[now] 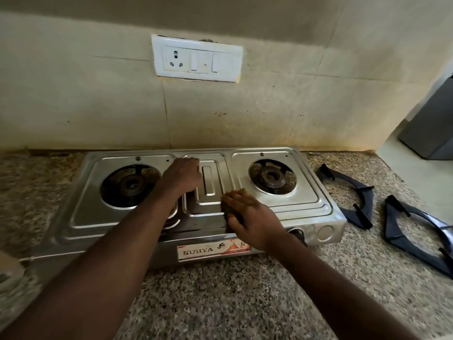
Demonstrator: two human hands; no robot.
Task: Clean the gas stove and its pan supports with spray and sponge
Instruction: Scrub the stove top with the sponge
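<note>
Here, the gas stove sits on the speckled granite counter, its back edge close to the tiled wall; it is bare steel, with both burners uncovered. My right hand is at the front of the centre panel, gripping the dark green sponge; my thumb is on its near side and my fingers are laid over its top, pressing it to the steel. My left hand rests farther back, on the strip between the left burner and the raised centre panel; the knuckles face me and the fingers bend down out of sight, so I cannot tell whether they hold anything. The right burner lies just beyond my right hand; a dark knob shows by my right wrist. A label reading SURYA is on the front face. To the right of the stove, off it and flat on the counter, the first pan support lies near the stove's end; the second pan support lies beside that one, farther right. A white switchboard is on the wall above.
</note>
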